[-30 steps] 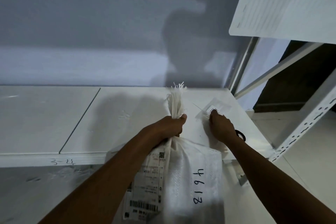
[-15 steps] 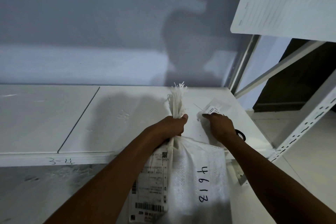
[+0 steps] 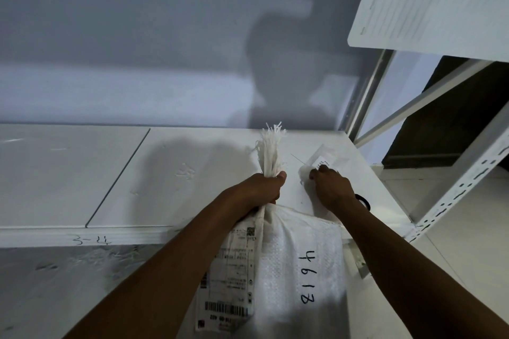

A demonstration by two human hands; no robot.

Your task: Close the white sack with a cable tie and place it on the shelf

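A white shelf (image 3: 192,173) runs across the view, its board split by 1 dark seam, with a plain grey wall (image 3: 137,49) behind it that carries the person's shadow. At the right stands a white perforated metal upright (image 3: 457,190), and above it a pale board (image 3: 440,3) with faint ruled lines and red pen strokes too cropped to read. A scrawl (image 3: 92,241) on the shelf's front edge begins "3-"; the rest is unclear.

The white sack (image 3: 303,250) hangs against the front of the shelf, its top reaching over the edge. The left hand (image 3: 261,187) is clenched round the sack's gathered neck, the frayed end fanning out above the fist. On the woven side, black marker reads "4618" (image 3: 308,278), turned sideways. Beside it is a shipping label (image 3: 228,283) with a barcode; its print is too small to read.

The right hand (image 3: 332,187) lies knuckles up on the shelf, fingers bent onto a clear plastic packet (image 3: 323,158) with a small printed sticker; whether they pinch anything cannot be told. A black band (image 3: 364,201) circles that wrist.
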